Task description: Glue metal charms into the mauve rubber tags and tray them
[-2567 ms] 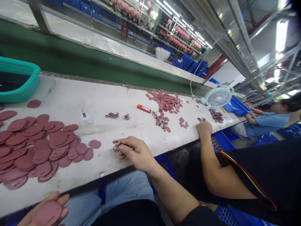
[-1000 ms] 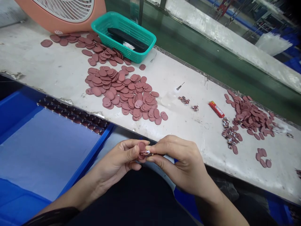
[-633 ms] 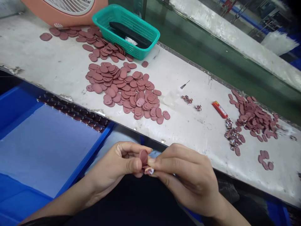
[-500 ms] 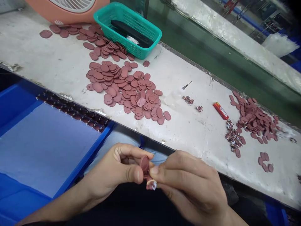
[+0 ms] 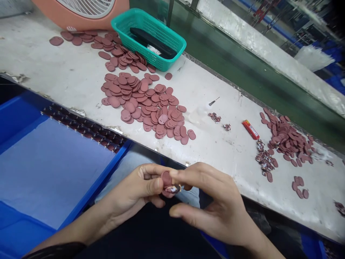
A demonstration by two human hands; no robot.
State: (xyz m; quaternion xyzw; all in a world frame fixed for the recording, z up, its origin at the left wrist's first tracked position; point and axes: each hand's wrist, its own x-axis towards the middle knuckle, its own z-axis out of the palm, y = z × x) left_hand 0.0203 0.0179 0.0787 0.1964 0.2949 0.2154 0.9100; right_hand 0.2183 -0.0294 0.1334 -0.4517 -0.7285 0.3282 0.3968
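Over my lap, below the table edge, my left hand (image 5: 134,196) pinches a small reddish-brown oval piece (image 5: 166,178) between thumb and fingers. My right hand (image 5: 212,205) meets it from the right, its fingertips closed on the same piece and a tiny patterned part (image 5: 172,188) under it. A big heap of the same oval pieces (image 5: 145,102) lies on the white table (image 5: 215,144) just beyond my hands.
A teal basket (image 5: 151,37) with a dark object stands at the back, beside a pink fan base (image 5: 86,12). A second heap of oval pieces (image 5: 287,138), a red lighter (image 5: 250,129) and small patterned parts (image 5: 265,158) lie to the right. A blue bin (image 5: 48,169) sits at my left.
The view swung from the right side of the table to my lap. Both hands came together on the oval piece, and the right hand's lower fingers have since spread.
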